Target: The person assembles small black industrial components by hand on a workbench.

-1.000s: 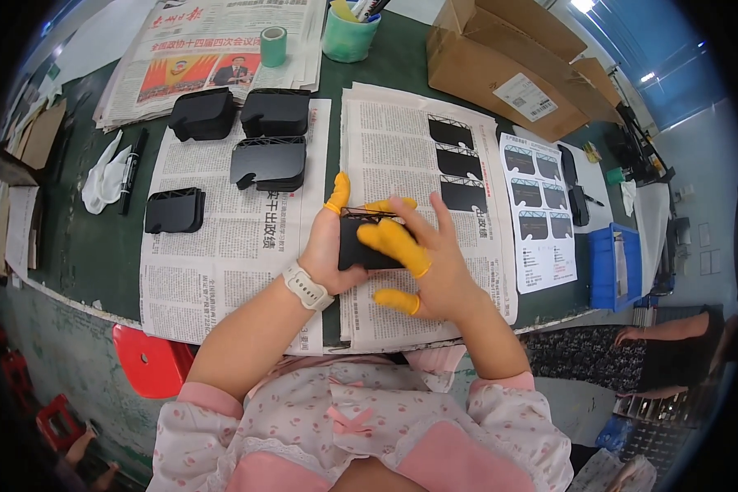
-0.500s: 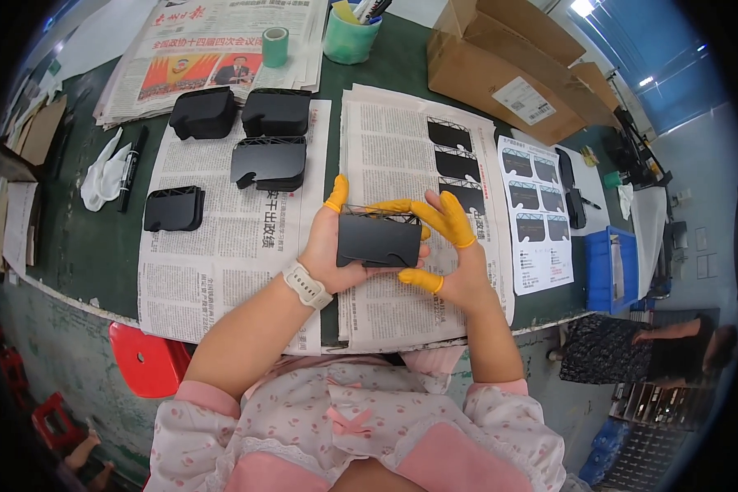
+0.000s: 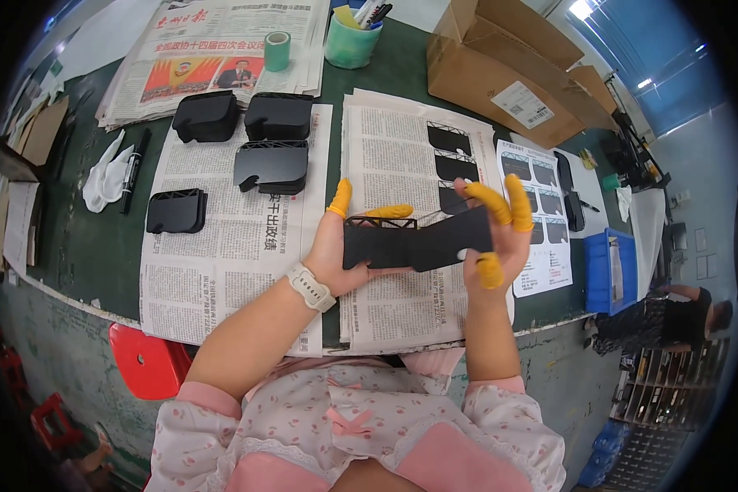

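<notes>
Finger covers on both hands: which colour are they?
Yellow-orange finger covers, seen best in the head view.

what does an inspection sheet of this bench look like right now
surface: green table under spread newspapers
job's things: black plastic part held flat between both hands above the newspaper
clutter: four more black parts at upper left, tape roll, green cup of pens, cardboard box, white cloth, marker, blue bin, printed sheet of part pictures
hands: left hand grips the part's left end; right hand grips its right end; yellow finger cots on both
cables: nothing seen
surroundings: red stool below the table edge; another person seated at far right
</notes>
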A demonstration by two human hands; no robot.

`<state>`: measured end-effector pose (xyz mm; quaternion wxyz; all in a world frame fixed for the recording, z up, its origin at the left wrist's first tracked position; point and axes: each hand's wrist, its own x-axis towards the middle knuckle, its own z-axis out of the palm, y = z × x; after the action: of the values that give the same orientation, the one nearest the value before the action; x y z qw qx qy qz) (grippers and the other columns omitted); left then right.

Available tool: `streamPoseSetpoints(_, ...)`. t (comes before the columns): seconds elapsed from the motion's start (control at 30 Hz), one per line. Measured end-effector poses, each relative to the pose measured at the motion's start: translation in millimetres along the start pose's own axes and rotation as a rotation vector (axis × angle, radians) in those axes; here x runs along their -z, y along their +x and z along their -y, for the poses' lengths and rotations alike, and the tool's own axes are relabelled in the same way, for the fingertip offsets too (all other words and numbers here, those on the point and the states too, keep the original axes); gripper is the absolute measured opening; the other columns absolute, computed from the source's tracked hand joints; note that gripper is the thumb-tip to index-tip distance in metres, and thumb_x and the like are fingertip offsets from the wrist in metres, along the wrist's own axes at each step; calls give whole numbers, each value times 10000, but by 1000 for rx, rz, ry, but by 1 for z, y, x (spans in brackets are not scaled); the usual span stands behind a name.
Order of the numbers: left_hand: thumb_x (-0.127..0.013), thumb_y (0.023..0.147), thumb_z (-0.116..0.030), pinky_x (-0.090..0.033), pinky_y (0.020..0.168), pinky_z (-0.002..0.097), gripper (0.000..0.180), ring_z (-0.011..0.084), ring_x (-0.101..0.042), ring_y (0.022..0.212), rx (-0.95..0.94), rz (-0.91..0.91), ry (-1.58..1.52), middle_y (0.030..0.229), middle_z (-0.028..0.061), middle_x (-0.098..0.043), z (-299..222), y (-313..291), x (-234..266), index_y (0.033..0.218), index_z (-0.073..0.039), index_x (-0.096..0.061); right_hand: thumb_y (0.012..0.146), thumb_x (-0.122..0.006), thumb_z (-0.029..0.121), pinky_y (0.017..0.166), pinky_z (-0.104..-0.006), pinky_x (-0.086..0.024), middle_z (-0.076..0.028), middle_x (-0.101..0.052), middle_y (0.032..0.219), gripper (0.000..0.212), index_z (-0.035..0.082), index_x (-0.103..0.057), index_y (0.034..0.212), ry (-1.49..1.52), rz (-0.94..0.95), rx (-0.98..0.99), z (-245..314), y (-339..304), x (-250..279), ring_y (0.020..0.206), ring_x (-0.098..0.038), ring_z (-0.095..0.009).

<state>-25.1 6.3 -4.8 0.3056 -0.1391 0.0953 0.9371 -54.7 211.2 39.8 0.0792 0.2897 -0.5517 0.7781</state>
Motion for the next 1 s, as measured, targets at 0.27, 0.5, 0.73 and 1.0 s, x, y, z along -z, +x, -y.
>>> streamPoseSetpoints(0.27,-383,911,-834,-488,1059,501,925,339,-616,1233,42,120,-133,1352,169,-627,0,0,6,1411,-75,-557,675,-935,273,936,-406,-528,-163,-686,1174,976,20,-466,1493,-809,633,-47,17,27,-39,1049,-665,-317)
streamPoseSetpoints(0.5,-408,910,-829,-513,1034,449,867,317,-641,1172,-59,-15,5,1286,158,-643,1,3,7,1343,-99,-585,652,-920,370,1005,-435,-486,-112,-676,1255,941,51,-530,1447,-907,741,-6,3,23,-42,1150,-611,-349)
streamPoseSetpoints(0.73,-316,848,-916,-394,1054,713,1083,504,-544,1286,57,218,-75,1425,263,-551,-3,1,7,1483,-56,-488,871,-785,301,1087,-470,-412,-220,-640,1274,691,-12,-516,1426,-1254,396,-139,5,8,39,1250,-545,-397)
streamPoseSetpoints(1.0,-322,836,-925,-484,985,660,1112,500,-546,1285,53,240,-55,1432,276,-541,-5,5,13,1475,-32,-495,866,-785,276,1146,-491,-357,-306,-591,1328,711,-110,-495,1389,-1487,484,-278,14,-17,55,1384,-450,-430)
